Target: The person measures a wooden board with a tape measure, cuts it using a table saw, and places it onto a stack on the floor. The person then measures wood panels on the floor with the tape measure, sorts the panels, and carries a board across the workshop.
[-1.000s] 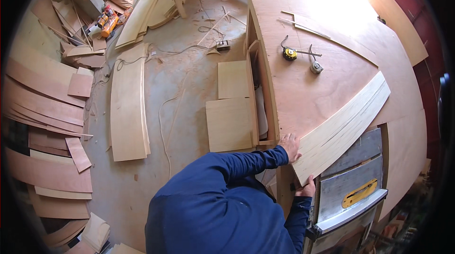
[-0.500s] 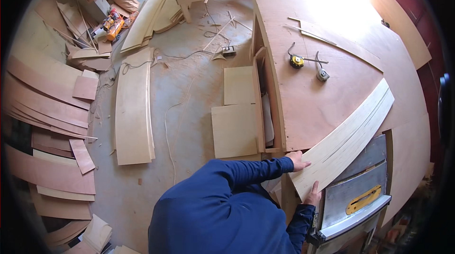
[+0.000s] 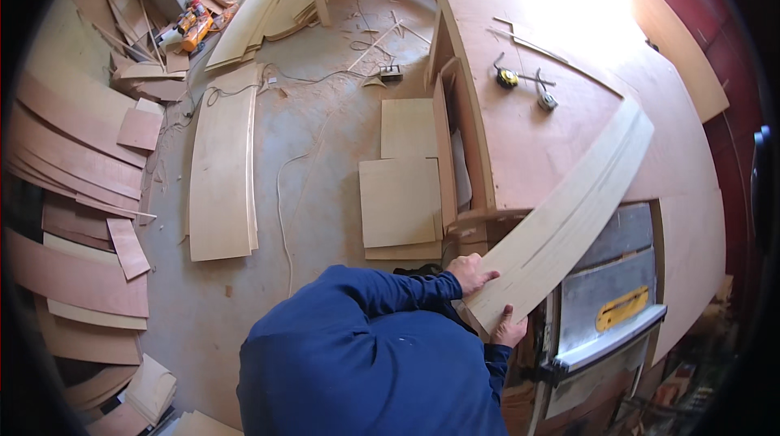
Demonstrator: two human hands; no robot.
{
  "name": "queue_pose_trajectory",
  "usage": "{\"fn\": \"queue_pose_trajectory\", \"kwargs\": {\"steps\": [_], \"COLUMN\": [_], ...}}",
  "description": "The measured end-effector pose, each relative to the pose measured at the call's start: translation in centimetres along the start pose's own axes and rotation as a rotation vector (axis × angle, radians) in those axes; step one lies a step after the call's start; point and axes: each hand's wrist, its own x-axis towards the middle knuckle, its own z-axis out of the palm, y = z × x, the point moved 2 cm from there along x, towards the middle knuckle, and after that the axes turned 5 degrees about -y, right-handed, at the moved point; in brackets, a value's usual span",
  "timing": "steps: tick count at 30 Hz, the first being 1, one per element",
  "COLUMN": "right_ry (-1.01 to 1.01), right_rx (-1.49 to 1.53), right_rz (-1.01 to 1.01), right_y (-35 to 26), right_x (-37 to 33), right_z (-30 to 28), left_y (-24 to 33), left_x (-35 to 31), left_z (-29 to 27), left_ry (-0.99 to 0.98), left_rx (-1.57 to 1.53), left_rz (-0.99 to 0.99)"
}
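A long pale wooden board (image 3: 561, 216) with dark streaks lies slantwise over the front of the plywood workbench (image 3: 536, 160). My left hand (image 3: 471, 275) grips its near left edge, thumb on top. On the other edge of the same end, my right hand (image 3: 509, 329) holds the board with the thumb up; the fingers below are hidden. The near end juts past the bench toward my body. Right of the board is the table saw's metal top (image 3: 609, 273), with a yellow insert plate (image 3: 622, 308) and a fence rail (image 3: 613, 341) along its front.
Two tape measures, one yellow and black (image 3: 507, 78) and one grey (image 3: 547, 100), rest on the bench near a thin wooden strip (image 3: 561, 62). Plywood panels (image 3: 221, 168) lie stacked on the floor. Cut sheets (image 3: 73, 273) pile up at left. A cord (image 3: 284, 200) crosses the floor.
Both hands have drawn the board toward me and slightly left, so its near end sticks out further from the bench. The view has shifted a little.
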Motion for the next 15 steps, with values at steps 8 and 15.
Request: {"fn": "queue_pose_trajectory", "kwargs": {"steps": [8,15], "right_ry": [-0.157,-0.417], "right_rx": [0.150,0.105], "right_rz": [-0.118,-0.284], "right_y": [0.2,-1.3], "right_x": [-8.2,-11.8], "right_z": [1.1,4.8], "left_y": [-5.2,-11.3], "left_x": [-11.0,-16.7], "left_z": [-0.5,-2.3], "left_ry": [0.212,0.487], "left_rx": [-0.183,-0.171], "left_rz": [-0.019,-0.097]}}
